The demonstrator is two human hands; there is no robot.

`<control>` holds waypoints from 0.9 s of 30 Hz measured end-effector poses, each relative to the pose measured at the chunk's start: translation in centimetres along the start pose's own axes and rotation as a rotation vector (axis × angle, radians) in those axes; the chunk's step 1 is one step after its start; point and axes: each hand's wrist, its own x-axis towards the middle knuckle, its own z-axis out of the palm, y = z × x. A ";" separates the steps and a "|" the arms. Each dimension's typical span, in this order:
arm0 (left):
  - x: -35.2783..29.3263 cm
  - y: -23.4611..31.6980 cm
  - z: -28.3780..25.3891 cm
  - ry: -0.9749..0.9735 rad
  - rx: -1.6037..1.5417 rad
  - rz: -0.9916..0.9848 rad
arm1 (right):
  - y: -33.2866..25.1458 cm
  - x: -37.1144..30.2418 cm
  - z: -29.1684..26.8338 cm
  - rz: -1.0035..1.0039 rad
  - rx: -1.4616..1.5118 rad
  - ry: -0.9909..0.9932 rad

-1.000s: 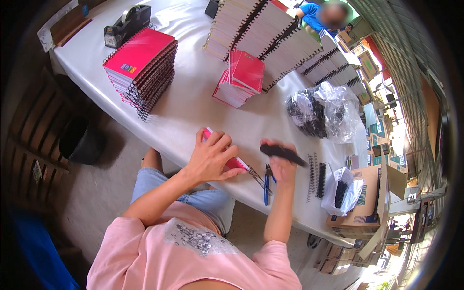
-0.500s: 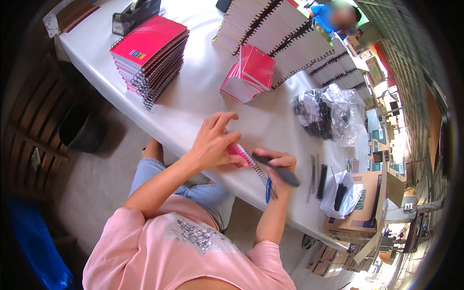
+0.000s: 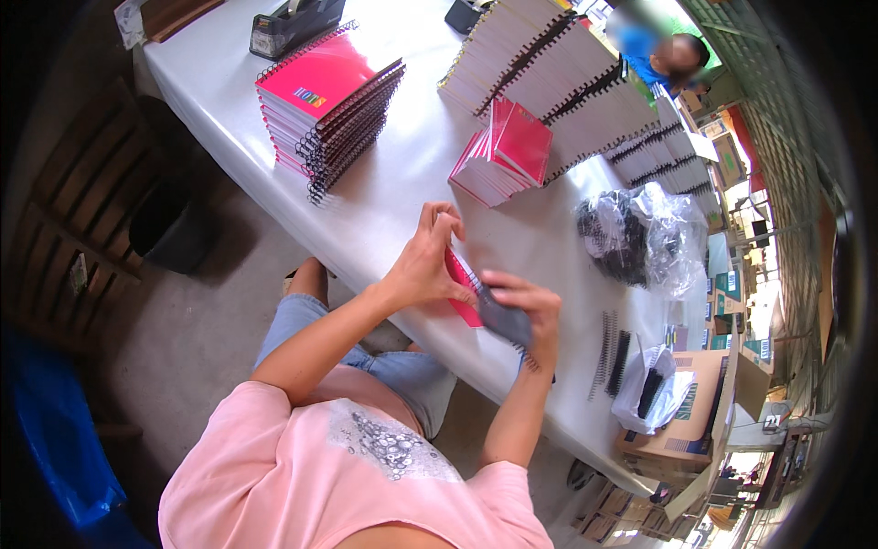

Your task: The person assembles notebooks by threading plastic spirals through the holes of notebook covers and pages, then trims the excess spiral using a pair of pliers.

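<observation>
Left hand [image 3: 425, 265] pinches the upper edge of the pink notebook [image 3: 462, 291] I hold tilted over the near edge of the table [image 3: 402, 197], steadying it, I judge, so my right hand [image 3: 529, 306], closed around a dark tool [image 3: 505, 320], can work along its spine. I count one tall stack of pink notebooks [image 3: 329, 101], one small leaning pile [image 3: 503, 151], long rows of white pads [image 3: 558, 82], and one bag of black coils [image 3: 631, 233].

Pink printed T-shirt [image 3: 366, 476] — denim shorts [image 3: 402, 375]
</observation>
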 end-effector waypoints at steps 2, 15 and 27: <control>0.5 -0.5 0.3 0.057 -0.156 0.058 | -0.3 1.3 0.3 0.195 -0.461 0.054; -0.2 -2.4 0.2 -0.050 -0.109 0.080 | -0.9 2.7 2.5 0.093 -0.096 -0.080; -0.3 -1.8 -0.1 -0.050 -0.437 -0.118 | -0.6 1.1 -2.0 0.109 -0.578 0.352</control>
